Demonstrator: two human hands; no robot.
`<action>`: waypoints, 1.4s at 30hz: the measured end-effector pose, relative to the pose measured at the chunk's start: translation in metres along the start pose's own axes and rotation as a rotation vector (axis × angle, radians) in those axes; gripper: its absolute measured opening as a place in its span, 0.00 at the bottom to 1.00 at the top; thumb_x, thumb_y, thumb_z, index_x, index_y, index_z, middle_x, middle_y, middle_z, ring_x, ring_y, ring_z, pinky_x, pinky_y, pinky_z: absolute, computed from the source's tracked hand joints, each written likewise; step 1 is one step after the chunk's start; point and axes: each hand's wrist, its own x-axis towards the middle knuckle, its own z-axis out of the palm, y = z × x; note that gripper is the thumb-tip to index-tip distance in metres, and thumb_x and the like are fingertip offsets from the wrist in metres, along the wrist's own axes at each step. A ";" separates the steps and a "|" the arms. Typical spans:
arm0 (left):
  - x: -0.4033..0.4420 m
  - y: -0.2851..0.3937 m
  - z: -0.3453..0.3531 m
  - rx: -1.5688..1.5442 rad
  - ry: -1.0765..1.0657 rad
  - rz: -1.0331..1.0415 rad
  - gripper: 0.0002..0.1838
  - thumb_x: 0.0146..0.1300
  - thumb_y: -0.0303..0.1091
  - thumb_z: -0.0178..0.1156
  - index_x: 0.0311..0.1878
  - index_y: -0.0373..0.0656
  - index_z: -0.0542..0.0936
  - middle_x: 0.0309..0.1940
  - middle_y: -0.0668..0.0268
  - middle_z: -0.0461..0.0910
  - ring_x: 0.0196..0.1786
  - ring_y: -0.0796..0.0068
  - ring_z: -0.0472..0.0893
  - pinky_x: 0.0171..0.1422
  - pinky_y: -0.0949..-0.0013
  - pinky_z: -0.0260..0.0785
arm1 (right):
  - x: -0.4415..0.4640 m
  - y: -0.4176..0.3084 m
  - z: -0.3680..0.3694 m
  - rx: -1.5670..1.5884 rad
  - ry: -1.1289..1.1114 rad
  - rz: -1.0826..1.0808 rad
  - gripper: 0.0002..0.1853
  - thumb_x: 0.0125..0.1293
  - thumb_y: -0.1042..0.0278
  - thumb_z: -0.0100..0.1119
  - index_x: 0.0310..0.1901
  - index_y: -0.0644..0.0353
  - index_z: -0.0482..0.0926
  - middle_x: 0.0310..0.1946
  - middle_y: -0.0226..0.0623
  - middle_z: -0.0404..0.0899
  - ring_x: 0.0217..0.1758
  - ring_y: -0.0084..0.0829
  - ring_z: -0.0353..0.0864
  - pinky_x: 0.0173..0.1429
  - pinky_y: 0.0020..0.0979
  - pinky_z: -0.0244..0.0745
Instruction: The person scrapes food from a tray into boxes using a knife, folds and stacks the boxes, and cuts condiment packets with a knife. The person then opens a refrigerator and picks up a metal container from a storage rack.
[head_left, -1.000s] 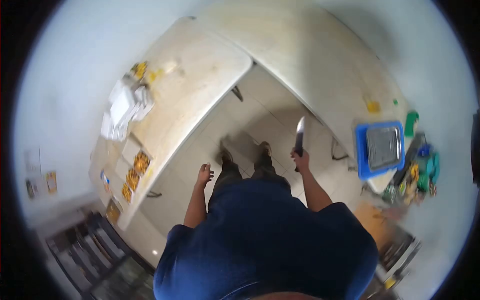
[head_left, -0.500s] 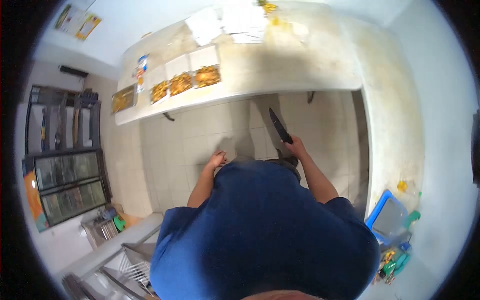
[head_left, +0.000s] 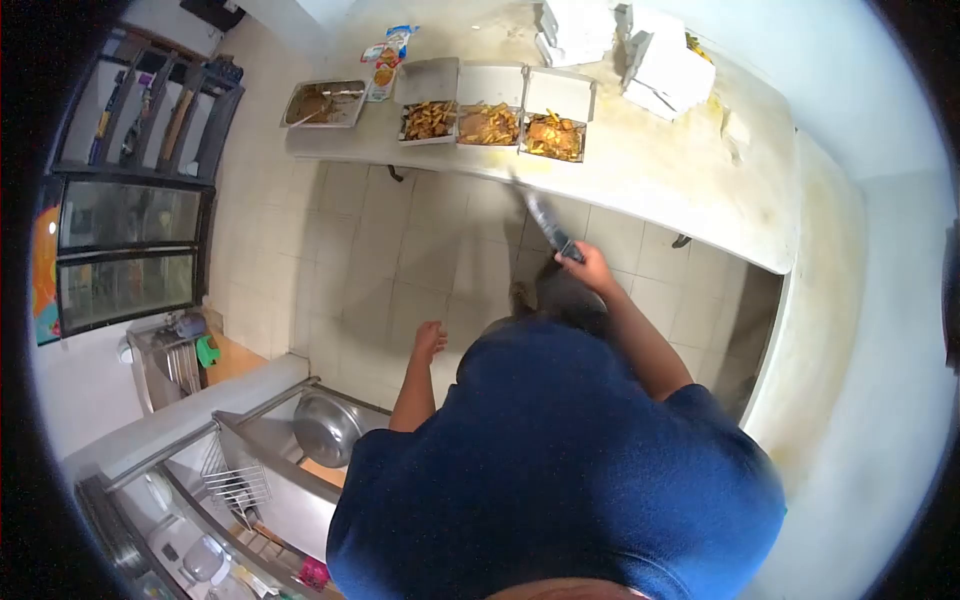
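Note:
A black knife (head_left: pixel 546 221) is gripped by its handle in my right hand (head_left: pixel 586 268). Its blade, slightly blurred, points up and away toward the counter's front edge. My left hand (head_left: pixel 430 342) hangs over the floor, fingers curled in and nothing visible in it. Beyond the knife, three open cardboard boxes stand side by side on the counter (head_left: pixel 640 165): a left box (head_left: pixel 428 85), a middle box (head_left: pixel 494 88) and a right box (head_left: pixel 560 93). Each holds fries with browned food pieces. Neither hand touches the boxes.
Left of the boxes lie a metal tray (head_left: pixel 325 88) with food remains and printed packets (head_left: pixel 384 68). White boxes (head_left: pixel 668 72) stand at the back right. Behind me on the left are a metal pot (head_left: pixel 328 428) and a wire rack (head_left: pixel 236 474). Dark shelves (head_left: pixel 150 120) line the left wall.
My view has turned left, so the counter and boxes appear farther right. The knife stays in my right hand, its tip now nearer the boxes. My left hand remains low, fingers curled.

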 end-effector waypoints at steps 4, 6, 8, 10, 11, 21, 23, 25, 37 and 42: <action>0.012 0.002 0.031 0.033 -0.009 0.013 0.28 0.69 0.43 0.56 0.67 0.41 0.65 0.41 0.55 0.81 0.33 0.70 0.79 0.36 0.66 0.73 | 0.035 0.013 -0.034 -0.215 0.536 -0.175 0.12 0.62 0.62 0.68 0.37 0.61 0.78 0.23 0.33 0.76 0.29 0.27 0.75 0.36 0.33 0.71; 0.033 0.008 0.048 0.171 -0.005 0.100 0.30 0.68 0.44 0.58 0.69 0.41 0.63 0.43 0.52 0.81 0.35 0.68 0.80 0.38 0.66 0.74 | 0.059 0.028 -0.060 -0.294 0.692 -0.171 0.10 0.61 0.66 0.65 0.37 0.62 0.77 0.25 0.40 0.77 0.30 0.37 0.77 0.38 0.37 0.72; 0.108 -0.016 0.049 0.229 -0.116 0.279 0.33 0.67 0.44 0.61 0.70 0.42 0.62 0.44 0.49 0.81 0.38 0.65 0.82 0.41 0.64 0.75 | 0.080 0.028 -0.083 -0.367 0.791 -0.100 0.09 0.61 0.68 0.62 0.39 0.63 0.75 0.29 0.48 0.78 0.36 0.50 0.78 0.43 0.45 0.72; 0.109 0.023 0.051 0.332 -0.208 0.334 0.33 0.65 0.45 0.64 0.69 0.44 0.64 0.44 0.47 0.82 0.42 0.60 0.84 0.47 0.61 0.76 | 0.100 0.028 -0.105 -0.433 0.750 0.051 0.12 0.62 0.72 0.57 0.45 0.68 0.71 0.39 0.57 0.77 0.45 0.59 0.77 0.50 0.51 0.71; 0.102 0.059 0.052 0.403 -0.144 0.460 0.31 0.66 0.44 0.63 0.68 0.44 0.66 0.43 0.48 0.83 0.41 0.60 0.84 0.47 0.61 0.75 | 0.114 0.027 -0.112 -0.474 0.765 0.033 0.13 0.62 0.72 0.56 0.47 0.69 0.70 0.40 0.59 0.76 0.46 0.60 0.76 0.51 0.52 0.71; 0.061 0.361 0.089 0.392 0.019 0.893 0.19 0.70 0.32 0.55 0.63 0.44 0.73 0.38 0.60 0.83 0.40 0.70 0.83 0.49 0.68 0.75 | 0.179 0.000 -0.138 -0.683 0.762 0.411 0.29 0.60 0.74 0.52 0.65 0.66 0.62 0.57 0.59 0.71 0.62 0.57 0.70 0.66 0.50 0.67; 0.055 0.408 0.114 0.384 -0.017 0.993 0.19 0.71 0.32 0.55 0.63 0.43 0.73 0.39 0.60 0.83 0.40 0.70 0.83 0.50 0.67 0.75 | 0.181 -0.018 -0.134 -0.763 0.858 0.324 0.29 0.60 0.74 0.53 0.64 0.65 0.63 0.56 0.56 0.73 0.61 0.54 0.73 0.66 0.48 0.69; 0.050 0.445 0.139 0.436 -0.071 1.145 0.19 0.71 0.33 0.56 0.63 0.43 0.73 0.40 0.59 0.83 0.42 0.69 0.83 0.51 0.66 0.75 | 0.194 -0.015 -0.134 -0.689 0.877 0.138 0.29 0.60 0.72 0.57 0.64 0.65 0.65 0.56 0.55 0.73 0.61 0.52 0.73 0.65 0.47 0.69; 0.082 0.580 0.211 0.572 -0.291 1.283 0.18 0.68 0.31 0.53 0.59 0.37 0.74 0.45 0.51 0.81 0.50 0.51 0.81 0.54 0.55 0.72 | 0.315 -0.082 -0.152 0.063 0.538 0.248 0.21 0.69 0.64 0.55 0.61 0.62 0.73 0.45 0.44 0.81 0.50 0.34 0.79 0.54 0.33 0.74; 0.090 0.587 0.222 0.664 -0.344 1.356 0.24 0.66 0.29 0.54 0.66 0.40 0.68 0.55 0.49 0.76 0.58 0.50 0.76 0.63 0.53 0.68 | 0.313 -0.043 -0.163 0.197 0.692 0.196 0.16 0.70 0.70 0.51 0.57 0.63 0.75 0.39 0.33 0.80 0.42 0.26 0.76 0.48 0.30 0.73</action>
